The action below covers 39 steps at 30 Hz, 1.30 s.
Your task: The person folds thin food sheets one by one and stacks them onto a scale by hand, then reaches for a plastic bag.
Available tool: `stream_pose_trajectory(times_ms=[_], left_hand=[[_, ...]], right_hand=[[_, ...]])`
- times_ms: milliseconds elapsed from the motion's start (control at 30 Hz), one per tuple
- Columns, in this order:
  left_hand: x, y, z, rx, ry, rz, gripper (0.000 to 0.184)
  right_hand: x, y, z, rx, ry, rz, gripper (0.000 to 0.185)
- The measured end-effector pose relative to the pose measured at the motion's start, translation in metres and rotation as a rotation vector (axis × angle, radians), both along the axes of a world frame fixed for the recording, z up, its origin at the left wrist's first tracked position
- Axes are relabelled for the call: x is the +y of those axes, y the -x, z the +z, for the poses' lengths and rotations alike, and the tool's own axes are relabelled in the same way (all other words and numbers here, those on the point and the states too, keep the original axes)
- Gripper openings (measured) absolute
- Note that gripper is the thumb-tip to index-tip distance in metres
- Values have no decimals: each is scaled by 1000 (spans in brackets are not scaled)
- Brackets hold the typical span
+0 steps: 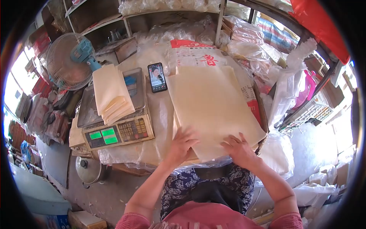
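Observation:
A stack of large cream sheets (213, 103) lies on the work surface in front of me, its top sheet slightly askew. My left hand (183, 144) rests at the stack's near left edge, fingers apart. On the near right part of the top sheet lies my right hand (239, 149), its fingers spread. To the left, a folded bundle of cream sheets (112, 93) sits on the metal pan of a digital scale (118, 131) with lit green displays. A phone (157, 78) showing a person on its screen lies between the scale and the stack.
A blue fan (72, 61) stands at the back left. Beyond the stack lies a white and red printed sack (198, 53). Clear plastic bags (291, 80) hang at the right. A lidded pot (88, 169) is below the table's left side.

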<state>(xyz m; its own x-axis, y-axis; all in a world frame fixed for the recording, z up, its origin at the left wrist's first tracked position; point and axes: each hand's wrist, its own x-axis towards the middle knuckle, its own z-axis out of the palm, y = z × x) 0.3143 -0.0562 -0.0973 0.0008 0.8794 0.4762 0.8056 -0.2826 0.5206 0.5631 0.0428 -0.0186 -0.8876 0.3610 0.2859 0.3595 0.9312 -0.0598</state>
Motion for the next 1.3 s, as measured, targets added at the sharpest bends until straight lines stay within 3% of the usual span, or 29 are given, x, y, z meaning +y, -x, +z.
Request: stream_pose_trajectory(times_ms=[33,100,167,233,333,367,467,500,567,700,800,967,1067,1167,1233,1300], left_hand=[[-2,6,-4,48,122,-111,42],[-14,5,-2,-385,234,38,29],[-27,8,8,-701,288,146,21],[-38,13,25,-895,272,209,20],[-20,6,82,-627,275,540,26],[-9,2,68,-625,-27,505,35],[8,-10,50,132,-186,440,44],[10,-15,43,194,-59,343,46],[9,-24,26,309,209,146,52],[7,-27,-6,352,155,189,51],[6,-28,-9,341,113,203,49],[3,-17,6,367,43,126,39],[-5,10,21,468,200,265,27],[-6,13,52,217,482,270,29],[-11,-5,72,111,308,244,37],[-10,-8,75,-56,46,317,48]], right_hand=[[9,-16,-1,-68,106,-19,30],[10,-27,25,-107,379,-80,25],[-3,-31,110,-38,718,-174,22],[22,-49,120,-52,466,-198,25],[83,-17,113,-80,341,-284,23],[109,-4,88,-71,276,-256,23],[161,37,7,-206,197,-416,25],[176,47,-15,-315,173,-453,28],[175,53,-33,-234,40,-484,33],[148,46,-28,-107,-110,-516,43],[94,39,-3,55,96,-429,45],[60,22,-61,-67,149,-371,50],[56,30,-56,-32,305,-348,51],[26,53,-2,57,401,-110,52],[4,71,27,81,335,39,54],[13,77,33,80,276,4,51]])
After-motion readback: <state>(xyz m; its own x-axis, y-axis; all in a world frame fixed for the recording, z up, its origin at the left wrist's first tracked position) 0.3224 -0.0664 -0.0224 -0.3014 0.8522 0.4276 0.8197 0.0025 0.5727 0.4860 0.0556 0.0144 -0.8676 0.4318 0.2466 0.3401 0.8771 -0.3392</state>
